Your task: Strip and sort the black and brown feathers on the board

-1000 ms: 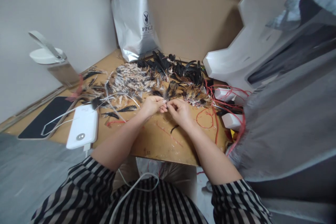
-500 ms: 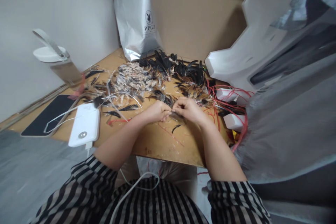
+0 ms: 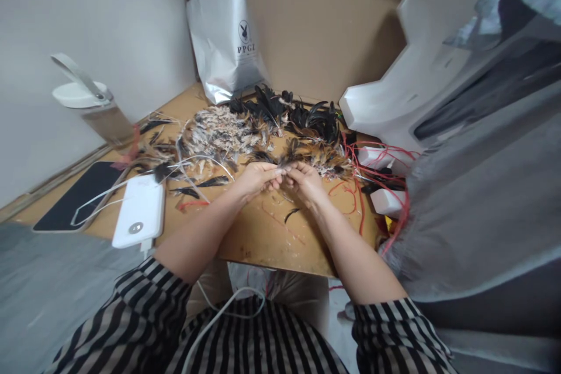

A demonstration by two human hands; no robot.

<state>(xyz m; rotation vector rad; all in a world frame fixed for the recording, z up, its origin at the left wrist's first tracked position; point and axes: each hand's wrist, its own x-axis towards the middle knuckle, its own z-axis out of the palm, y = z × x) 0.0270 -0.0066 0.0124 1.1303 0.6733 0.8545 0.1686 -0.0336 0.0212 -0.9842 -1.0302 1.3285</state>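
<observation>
A white power bank (image 3: 139, 210) lies near left. At centre your left hand (image 3: 258, 179), pinched almost closed, holds a dark feather tuft (image 3: 288, 156) together with your right hand (image 3: 307, 182), likewise pinched; red string (image 3: 405, 213) lies tangled at right.

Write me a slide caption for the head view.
Left hand and right hand together pinch a small feather tuft, with black feathers and a pale feather pile beyond on the tan table.
</observation>
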